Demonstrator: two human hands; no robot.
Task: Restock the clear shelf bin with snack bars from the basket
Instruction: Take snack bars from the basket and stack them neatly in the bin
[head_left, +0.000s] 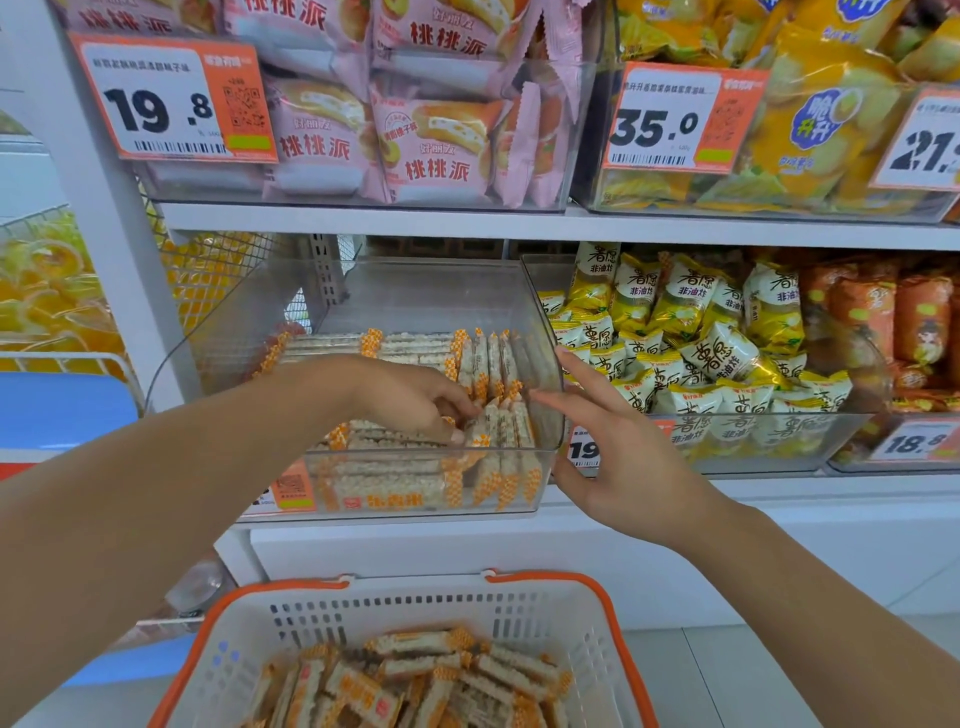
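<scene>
1. Right, white shop shelving (363, 221) in front of me, stacked tiers, pale floor tiles down at the lower right.
2. Up top, a see-through bin of soft pink cake packets (431, 140) behind an orange-edged price tag (171, 98); beside it, glossy yellow crisp bags (810, 130).
3. Middle tier now: the clear shelf bin (545, 358), hard transparent plastic with a curved front rim, sits about half full.
4. Inside it, snack bars (405, 467) in crinkly clear wrappers with orange checked ends, some lying flat in rows, some standing on edge at the right.
5. My left hand (410, 400) is down in the bin, fingers curled round a bar among the upright ones.
6. My right hand (613, 447) is spread wide, fingers straight, touching the bin's right outer wall, holding nothing.
7. Next door, puffy yellow-and-white packets (717, 353) fill a neighbouring bin.
8. Below me, the basket (587, 618), white slotted plastic with an orange rim, holds a loose heap of more bars (415, 680).
</scene>
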